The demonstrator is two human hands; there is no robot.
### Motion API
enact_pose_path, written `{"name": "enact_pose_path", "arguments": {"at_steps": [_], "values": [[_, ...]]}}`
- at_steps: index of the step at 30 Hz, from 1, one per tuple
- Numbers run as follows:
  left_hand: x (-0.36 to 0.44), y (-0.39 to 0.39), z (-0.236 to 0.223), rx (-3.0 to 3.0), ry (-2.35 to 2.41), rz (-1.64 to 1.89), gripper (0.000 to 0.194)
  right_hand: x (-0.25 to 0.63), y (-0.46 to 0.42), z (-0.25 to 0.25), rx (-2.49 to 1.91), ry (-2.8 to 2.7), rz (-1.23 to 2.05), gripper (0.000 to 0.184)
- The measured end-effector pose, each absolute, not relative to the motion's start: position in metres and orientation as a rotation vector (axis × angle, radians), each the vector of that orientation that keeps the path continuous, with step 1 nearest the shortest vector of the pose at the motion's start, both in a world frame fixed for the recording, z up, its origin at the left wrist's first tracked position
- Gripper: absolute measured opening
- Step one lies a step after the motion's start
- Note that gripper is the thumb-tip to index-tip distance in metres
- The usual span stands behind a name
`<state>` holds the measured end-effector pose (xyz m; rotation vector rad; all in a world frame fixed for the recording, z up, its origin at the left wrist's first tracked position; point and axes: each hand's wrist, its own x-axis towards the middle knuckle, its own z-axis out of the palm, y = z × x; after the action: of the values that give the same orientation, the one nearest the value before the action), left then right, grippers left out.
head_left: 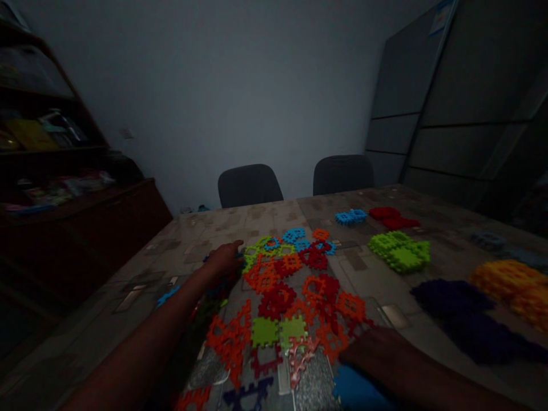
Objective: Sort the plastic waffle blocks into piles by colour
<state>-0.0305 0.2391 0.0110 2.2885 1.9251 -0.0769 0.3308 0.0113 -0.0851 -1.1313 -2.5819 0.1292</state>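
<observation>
Left grip (221,258) reaches the mixed plastic lattice tiles (274,297), right grip (370,354) lies beside them, neither's closure clear; single-colour heaps (400,251) sit apart on the table (145,268), seemingly sorted.

No text, label or sign is readable.

Patterned tabletop (205,225): loose orange, red lattice tiles (276,301); green pile (400,251), yellow pile (507,282), purple pile (462,319) right.

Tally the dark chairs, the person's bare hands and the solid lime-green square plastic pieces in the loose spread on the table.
Dark chairs: 2
Hands, left hand and right hand: 2
Solid lime-green square plastic pieces: 2
Total: 6
</observation>
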Motion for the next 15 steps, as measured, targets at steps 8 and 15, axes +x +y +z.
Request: {"name": "enact_pose_path", "arguments": {"at_steps": [8,15], "values": [[-0.036,0.243,0.008,2.302,1.798,0.075,0.041,0.319,0.022,-0.064,-1.07,-2.679,0.079,0.038],[-0.04,0.245,0.008,2.24,1.72,0.115,0.036,0.317,0.045,-0.083,-0.808,-2.76,-0.222,0.017]]}}
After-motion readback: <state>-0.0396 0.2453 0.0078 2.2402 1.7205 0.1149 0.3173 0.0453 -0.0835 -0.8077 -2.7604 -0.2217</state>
